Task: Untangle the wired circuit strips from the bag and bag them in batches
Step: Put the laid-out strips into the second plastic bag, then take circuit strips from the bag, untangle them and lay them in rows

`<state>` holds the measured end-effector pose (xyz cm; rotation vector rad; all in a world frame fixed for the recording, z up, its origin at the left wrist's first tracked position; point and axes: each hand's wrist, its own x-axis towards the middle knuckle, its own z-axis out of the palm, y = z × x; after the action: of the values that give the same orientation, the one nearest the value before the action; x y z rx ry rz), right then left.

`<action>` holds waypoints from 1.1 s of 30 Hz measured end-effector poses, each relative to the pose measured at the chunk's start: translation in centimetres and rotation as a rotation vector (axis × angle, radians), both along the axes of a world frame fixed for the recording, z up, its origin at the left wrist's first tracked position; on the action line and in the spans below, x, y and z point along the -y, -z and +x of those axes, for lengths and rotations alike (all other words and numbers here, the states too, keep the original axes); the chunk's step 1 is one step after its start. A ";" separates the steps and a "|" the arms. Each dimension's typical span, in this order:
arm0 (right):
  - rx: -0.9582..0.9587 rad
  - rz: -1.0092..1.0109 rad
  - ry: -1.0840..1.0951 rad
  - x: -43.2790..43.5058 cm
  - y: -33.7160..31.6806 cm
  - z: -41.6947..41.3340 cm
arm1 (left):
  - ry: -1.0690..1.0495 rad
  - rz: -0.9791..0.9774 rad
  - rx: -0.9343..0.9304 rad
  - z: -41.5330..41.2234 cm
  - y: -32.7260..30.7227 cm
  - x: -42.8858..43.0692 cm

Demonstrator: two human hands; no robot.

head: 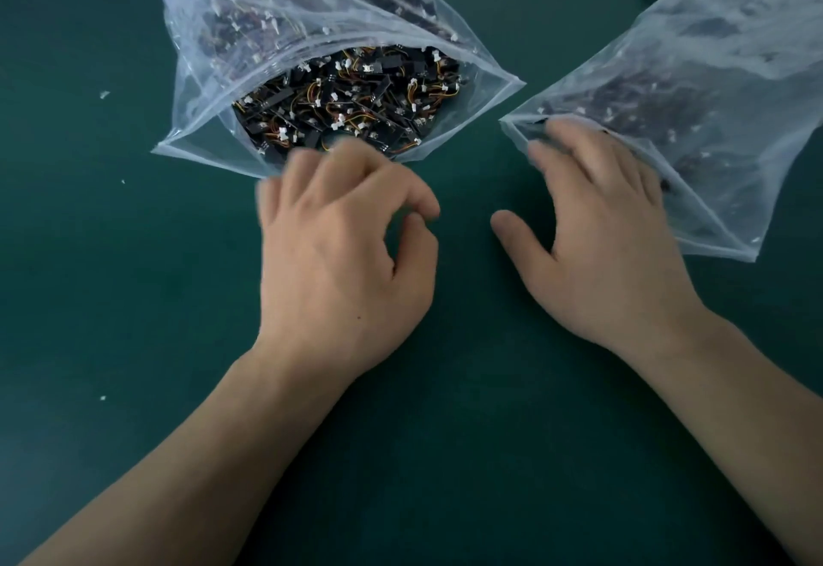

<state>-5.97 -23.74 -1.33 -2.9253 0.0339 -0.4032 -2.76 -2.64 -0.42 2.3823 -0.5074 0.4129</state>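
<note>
Fingers (pixel 356 165) of the left hand (pixel 343 262) curl loosely, empty, just short of the open bag's (pixel 196 89) circuit strips (pixel 347 93). Those of the right hand (pixel 610 245) lie spread on the second bag (pixel 712 89).

Green table (pixel 133 276) bears big bag (pixel 267 9), smaller bag (pixel 712 75) (both clear).
</note>
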 end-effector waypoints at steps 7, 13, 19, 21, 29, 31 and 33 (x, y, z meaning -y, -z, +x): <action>0.034 0.202 -0.322 -0.3 0.1 -0.2 | -0.119 0.234 -0.165 0.9 0.4 -1.0; -0.059 0.233 -0.320 -0.3 0.1 0.0 | -0.084 0.351 -0.207 1.1 0.7 -1.1; -0.070 0.285 -0.313 -0.2 -0.2 0.0 | -0.038 0.114 -0.119 1.0 0.7 -1.0; -0.073 0.302 -0.312 -0.2 -0.2 0.0 | 0.017 0.085 -0.112 1.0 0.7 -1.0; -0.075 0.355 -0.301 -0.2 -0.5 0.2 | 0.106 0.022 -0.124 1.2 0.8 -1.2; -0.086 0.309 -0.297 -0.3 -0.5 0.4 | 0.120 0.017 -0.131 1.3 0.7 -1.2; -0.087 0.221 -0.278 -0.8 -0.4 0.7 | 0.144 0.005 -0.141 1.3 0.5 -1.0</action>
<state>-5.26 -22.92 -0.96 -2.6758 -0.2931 -0.2118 -1.51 -1.67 -0.93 2.3409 -0.6100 0.1778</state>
